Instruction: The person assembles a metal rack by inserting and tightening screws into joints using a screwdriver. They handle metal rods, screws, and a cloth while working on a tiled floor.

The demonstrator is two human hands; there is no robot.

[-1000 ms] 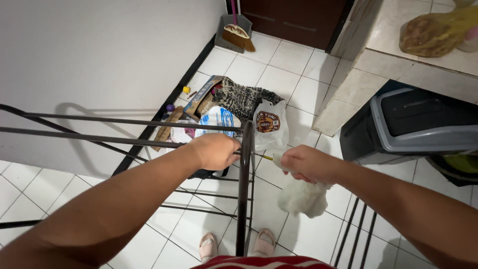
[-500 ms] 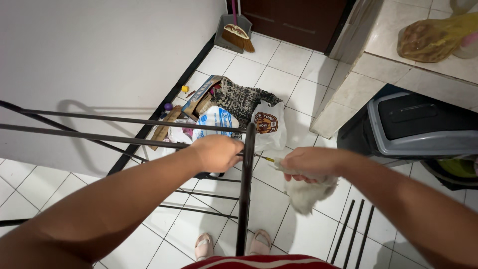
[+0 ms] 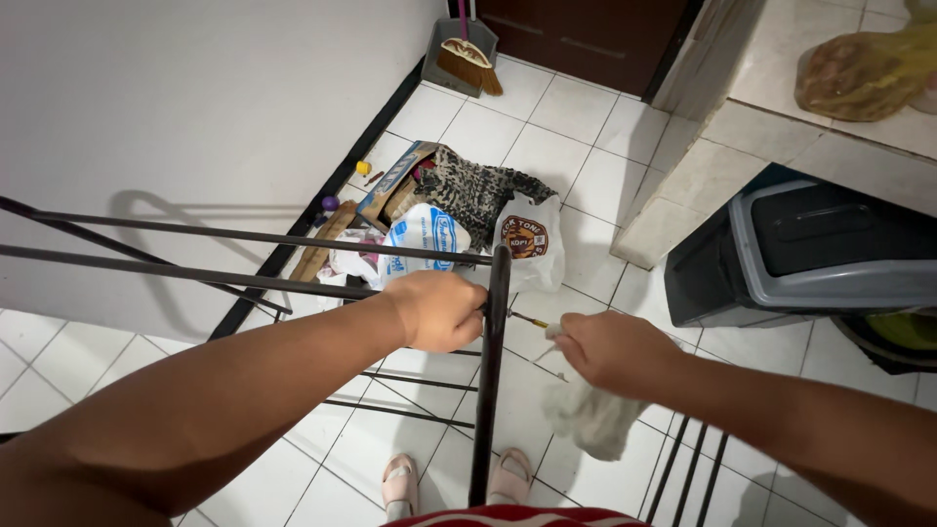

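Note:
A black metal rack frame [image 3: 491, 390] stands in front of me, its top rails running left to the wall. My left hand [image 3: 441, 309] is closed around the frame where the top rail meets the upright post. My right hand [image 3: 610, 349] grips a small screwdriver [image 3: 532, 319] with a yellow shaft end, its tip pointing at that same joint. A white cloth [image 3: 592, 418] hangs from under my right hand. My feet in pink slippers [image 3: 400, 483] stand on the white tiles below.
Plastic bags [image 3: 429, 234], a cardboard box [image 3: 390, 181] and a patterned cloth [image 3: 478, 190] lie heaped by the wall. A broom and dustpan [image 3: 467, 54] stand at the back. A grey and black bin [image 3: 830, 254] sits under a stone counter [image 3: 781, 127] at right.
My right hand and the cloth have shifted slightly down and right; the left hand keeps its hold on the frame joint. The view has tilted a little.

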